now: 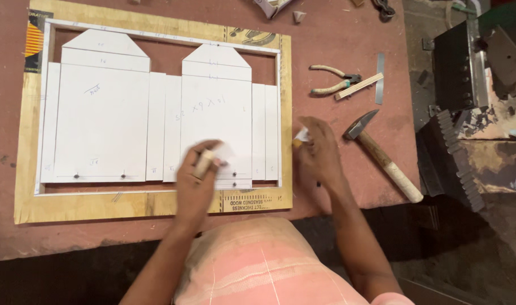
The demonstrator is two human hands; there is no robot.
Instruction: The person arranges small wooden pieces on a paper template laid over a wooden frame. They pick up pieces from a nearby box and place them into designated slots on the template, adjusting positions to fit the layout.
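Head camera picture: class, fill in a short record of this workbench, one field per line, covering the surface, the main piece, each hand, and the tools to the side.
Surface: reddish-brown table
Main piece: plywood board with white cut-out panels lying inside a thin frame
Left hand: over the lower edge of the panels, holding a small pale block; blurred
Right hand: at the board's right edge, pinching a small white piece
Tools to the right: hammer, pliers, wooden strip, metal ruler
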